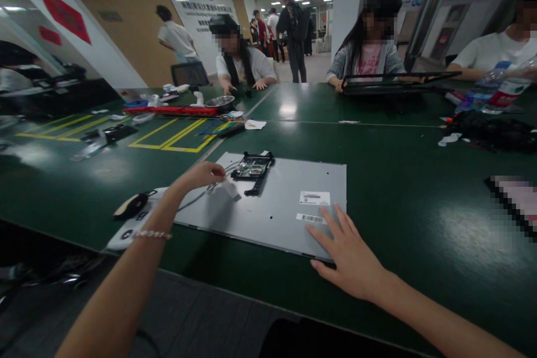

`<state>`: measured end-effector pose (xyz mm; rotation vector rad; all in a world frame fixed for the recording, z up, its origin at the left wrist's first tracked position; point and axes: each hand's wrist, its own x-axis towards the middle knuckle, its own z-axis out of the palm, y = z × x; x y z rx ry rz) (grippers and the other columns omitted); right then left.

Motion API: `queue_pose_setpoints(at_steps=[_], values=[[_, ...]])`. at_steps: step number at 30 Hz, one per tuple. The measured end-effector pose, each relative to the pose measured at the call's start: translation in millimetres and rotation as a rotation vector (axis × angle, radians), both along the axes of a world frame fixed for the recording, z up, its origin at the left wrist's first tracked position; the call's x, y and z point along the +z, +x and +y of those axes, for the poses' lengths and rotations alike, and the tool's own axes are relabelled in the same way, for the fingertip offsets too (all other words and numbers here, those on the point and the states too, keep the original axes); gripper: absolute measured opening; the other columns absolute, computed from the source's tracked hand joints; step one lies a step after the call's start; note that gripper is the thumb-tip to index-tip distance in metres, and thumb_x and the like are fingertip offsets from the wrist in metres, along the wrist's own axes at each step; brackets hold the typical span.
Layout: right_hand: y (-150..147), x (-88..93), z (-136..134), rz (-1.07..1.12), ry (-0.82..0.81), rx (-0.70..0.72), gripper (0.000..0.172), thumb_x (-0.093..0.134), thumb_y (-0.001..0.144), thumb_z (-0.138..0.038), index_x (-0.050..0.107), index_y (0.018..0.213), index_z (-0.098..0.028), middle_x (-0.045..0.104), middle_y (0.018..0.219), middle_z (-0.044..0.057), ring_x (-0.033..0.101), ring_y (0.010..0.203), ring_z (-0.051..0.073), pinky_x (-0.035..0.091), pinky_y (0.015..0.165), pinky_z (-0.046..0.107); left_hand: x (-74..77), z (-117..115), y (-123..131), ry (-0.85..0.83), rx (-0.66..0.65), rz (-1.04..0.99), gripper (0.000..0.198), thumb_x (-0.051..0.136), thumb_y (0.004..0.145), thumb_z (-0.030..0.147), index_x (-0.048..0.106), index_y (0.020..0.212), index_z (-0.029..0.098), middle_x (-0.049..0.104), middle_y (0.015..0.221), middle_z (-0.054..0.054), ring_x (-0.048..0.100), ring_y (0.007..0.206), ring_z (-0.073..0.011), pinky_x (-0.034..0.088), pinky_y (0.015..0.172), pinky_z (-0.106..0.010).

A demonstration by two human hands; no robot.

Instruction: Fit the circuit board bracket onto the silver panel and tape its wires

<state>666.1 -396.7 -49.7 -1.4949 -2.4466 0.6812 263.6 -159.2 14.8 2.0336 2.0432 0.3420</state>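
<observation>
A flat silver panel (289, 184), like the back of a display, lies on the green table. My right hand (350, 257) rests with spread fingers on its near right corner, just below two white labels (314, 198). Over the panel's left part, my left hand (203, 174) is closed in a pinch on a pale flat strip (230, 190) that hangs down towards the metal. Grey cables (197, 198) run under that hand to a green circuit board (251, 168) in a black plastic frame. The left fingertips are partly hidden.
A computer mouse (132, 205) sits on a white printed bag or sheet (123, 235) at the left. A phone-like device (514, 201) lies at the right. Farther back are yellow tape outlines (180, 149), red tool strips (176, 111), bottles (505, 92) and seated people, one holding a black frame (386, 86).
</observation>
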Motion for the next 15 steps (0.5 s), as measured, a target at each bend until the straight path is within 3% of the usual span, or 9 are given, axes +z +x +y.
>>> queue_pose_setpoints(at_steps=[3, 7, 12, 15], values=[[0, 0.6, 1, 0.001, 0.005, 0.000, 0.068, 0.046, 0.093, -0.062, 0.031, 0.154, -0.035, 0.002, 0.167, 0.004, -0.009, 0.149, 0.039, 0.004, 0.119, 0.057, 16.9, 10, -9, -0.141, -0.021, -0.103, 0.031, 0.071, 0.070, 0.044, 0.072, 0.085, 0.017, 0.068, 0.068, 0.002, 0.057, 0.069, -0.0141, 0.046, 0.065, -0.025], [-1, 0.5, 1, 0.004, -0.001, -0.006, 0.068, 0.047, 0.092, -0.061, 0.032, 0.153, -0.035, 0.002, 0.167, 0.004, -0.009, 0.149, 0.039, 0.004, 0.119, 0.057, 29.0, 35, -5, -0.090, 0.109, -0.361, 0.048, 0.065, 0.074, 0.057, 0.067, 0.107, 0.022, 0.070, 0.084, 0.002, 0.058, 0.080, -0.0134, 0.044, 0.068, -0.025], [-1, 1.6, 1, 0.013, -0.014, -0.001, 0.068, 0.046, 0.092, -0.062, 0.032, 0.153, -0.036, 0.000, 0.167, 0.002, -0.010, 0.149, 0.039, 0.005, 0.119, 0.059, 6.2, 74, 42, 0.017, 0.182, -0.422, 0.048, 0.061, 0.079, 0.049, 0.065, 0.112, 0.015, 0.073, 0.100, -0.007, 0.065, 0.088, -0.0179, 0.045, 0.062, -0.025], [-2, 3.0, 2, 0.005, -0.011, -0.001, 0.068, 0.049, 0.092, -0.059, 0.033, 0.153, -0.034, 0.001, 0.167, 0.004, -0.010, 0.149, 0.040, 0.005, 0.119, 0.058, -12.4, 92, 67, 0.019, 0.202, -0.380, 0.041, 0.060, 0.079, 0.039, 0.066, 0.108, 0.010, 0.073, 0.098, -0.013, 0.067, 0.086, -0.0223, 0.042, 0.055, -0.026]])
